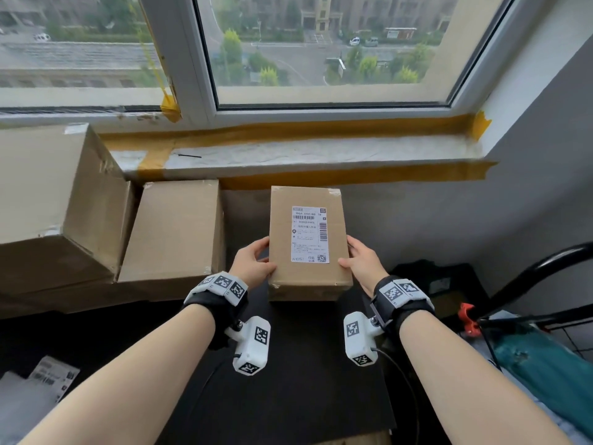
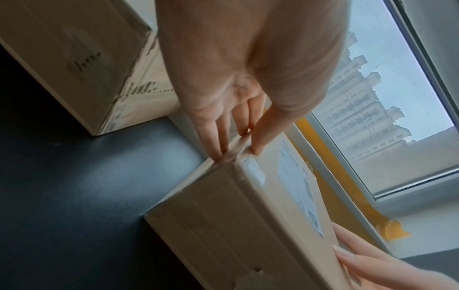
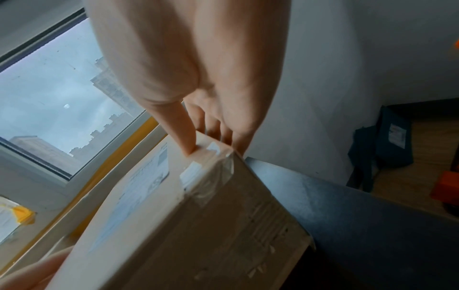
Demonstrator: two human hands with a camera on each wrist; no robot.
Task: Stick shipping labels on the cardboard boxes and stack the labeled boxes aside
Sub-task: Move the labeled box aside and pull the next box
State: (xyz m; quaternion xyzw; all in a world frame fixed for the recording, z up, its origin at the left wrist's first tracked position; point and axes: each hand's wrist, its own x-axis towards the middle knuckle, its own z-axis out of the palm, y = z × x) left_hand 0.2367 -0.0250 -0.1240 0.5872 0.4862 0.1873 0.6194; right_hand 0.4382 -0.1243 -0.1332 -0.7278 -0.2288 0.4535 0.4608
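Note:
A small cardboard box (image 1: 282, 239) with a white shipping label (image 1: 310, 234) stuck on its top face is held between both hands over the dark table (image 1: 305, 380). My left hand (image 1: 256, 261) grips its left side, thumb on the top edge and fingers down the side (image 2: 218, 137). My right hand (image 1: 359, 260) grips the right side the same way, thumb on a taped corner (image 3: 188, 141). The label (image 2: 298, 188) lies flat on the box (image 2: 223, 215). Whether the box (image 3: 198, 225) rests on the table or is lifted, I cannot tell.
Two larger plain cardboard boxes (image 1: 173, 232) (image 1: 54, 200) stand at the left against the windowsill (image 1: 321, 149). Loose label sheets (image 1: 51, 377) lie at the lower left. A black curved bar (image 1: 529, 274) and a teal bag (image 1: 545, 364) are at the right.

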